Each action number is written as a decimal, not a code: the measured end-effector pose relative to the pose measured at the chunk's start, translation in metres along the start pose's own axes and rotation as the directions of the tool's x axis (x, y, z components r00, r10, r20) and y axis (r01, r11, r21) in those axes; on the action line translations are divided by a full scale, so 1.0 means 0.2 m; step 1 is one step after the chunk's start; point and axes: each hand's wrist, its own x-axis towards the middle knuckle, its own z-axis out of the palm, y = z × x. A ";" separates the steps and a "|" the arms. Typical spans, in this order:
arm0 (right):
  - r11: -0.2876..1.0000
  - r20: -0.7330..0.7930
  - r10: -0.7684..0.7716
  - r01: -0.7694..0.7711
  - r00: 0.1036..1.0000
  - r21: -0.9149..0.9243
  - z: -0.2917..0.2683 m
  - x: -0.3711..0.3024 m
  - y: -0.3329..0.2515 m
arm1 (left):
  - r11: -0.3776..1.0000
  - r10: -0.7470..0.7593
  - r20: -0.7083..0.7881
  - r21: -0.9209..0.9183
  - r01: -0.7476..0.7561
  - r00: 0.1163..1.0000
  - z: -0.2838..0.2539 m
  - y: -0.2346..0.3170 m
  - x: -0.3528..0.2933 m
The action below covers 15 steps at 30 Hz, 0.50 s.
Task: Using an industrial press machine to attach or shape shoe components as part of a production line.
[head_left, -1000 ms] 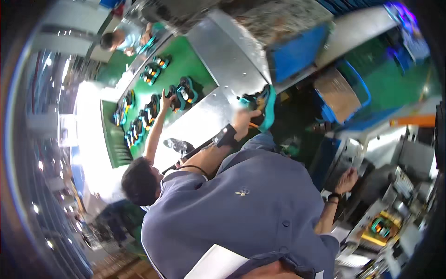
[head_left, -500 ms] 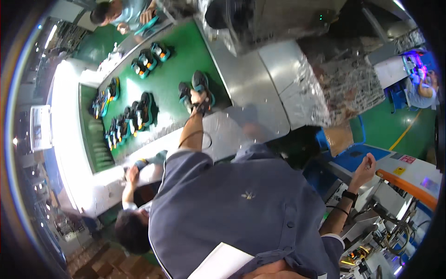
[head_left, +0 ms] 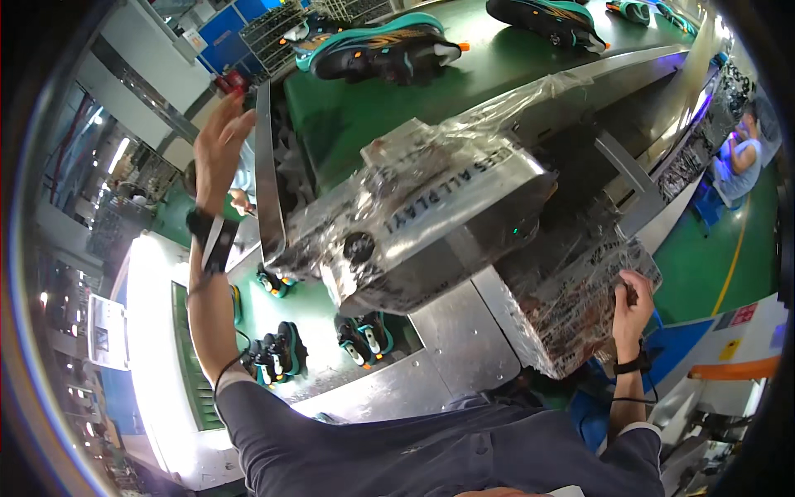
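Note:
My left hand (head_left: 219, 141) is raised high at the left with its fingers apart and nothing in it, beside the end of a steel conveyor frame (head_left: 267, 190). A black and teal shoe (head_left: 377, 51) lies on the upper green belt (head_left: 464, 79) to the right of that hand. My right hand (head_left: 633, 302) rests against the corner of a foil-wrapped machine housing (head_left: 571, 290) at the lower right, fingers curled on its edge. Both wrists carry dark bands.
A large metal box wrapped in clear film (head_left: 431, 215) juts out in the middle. Below it, several pairs of black and teal shoes (head_left: 364, 335) stand on a lower green belt. A seated person (head_left: 745, 153) works at the far right. More shoes (head_left: 551, 18) lie further along the upper belt.
The view has swung sharply across the line. My left arm has risen from the lower belt's shoes to up beside the upper belt. My right hand has moved onto the wrapped housing.

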 end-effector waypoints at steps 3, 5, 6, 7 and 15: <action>0.999 -0.066 0.026 -0.028 0.997 -0.024 -0.02 0.03 -0.07 | 0.999 0.044 0.296 -0.022 -0.040 0.954 0.31 0.07 0.38; 0.999 -0.030 0.011 -0.009 1.000 0.049 -0.01 0.07 -0.08 | 0.968 0.193 0.467 0.052 -0.245 0.863 0.45 0.06 0.49; 0.998 -0.051 -0.054 0.056 0.997 0.034 0.00 0.10 -0.08 | 0.964 0.215 0.460 0.040 -0.262 0.861 0.44 -0.04 0.53; 0.998 -0.044 -0.060 0.062 0.997 0.033 0.01 0.12 -0.10 | 0.962 0.233 0.451 0.022 -0.271 0.861 0.42 -0.16 0.56; 1.000 -0.122 -0.005 0.004 0.993 -0.009 -0.02 0.03 -0.04 | 0.963 0.181 0.309 0.138 -0.232 0.934 0.65 0.43 0.44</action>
